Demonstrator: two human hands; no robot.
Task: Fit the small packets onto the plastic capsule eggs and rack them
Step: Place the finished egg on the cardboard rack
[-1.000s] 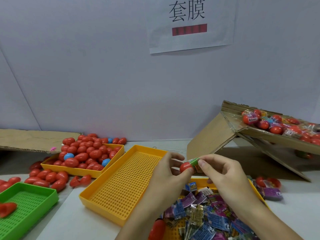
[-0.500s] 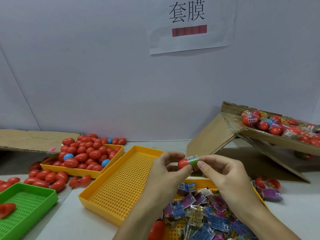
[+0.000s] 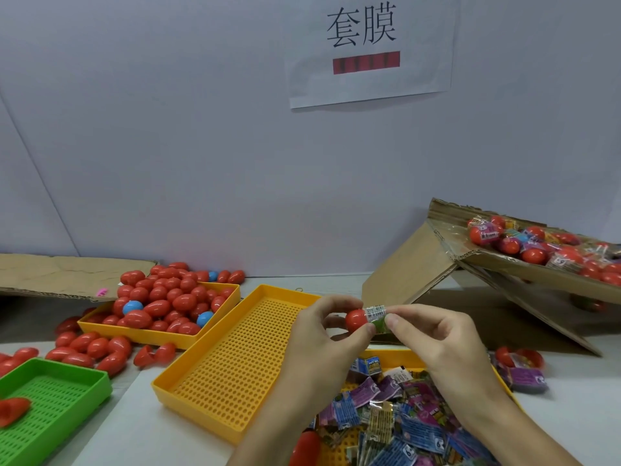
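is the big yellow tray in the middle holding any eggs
No, the yellow tray shows only its bare perforated floor, with no eggs in it.

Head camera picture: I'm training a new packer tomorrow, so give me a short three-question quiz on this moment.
1. True or false: the yellow mesh tray in the middle holds eggs.
2. Which hand pinches the green packet on the red egg? A) left hand B) right hand
3. Fill in: the loose packets lie in a ____ tray under the hands.

Key: 1 false, it is bare. 2 B; the left hand's grip is on the egg. 3 yellow.
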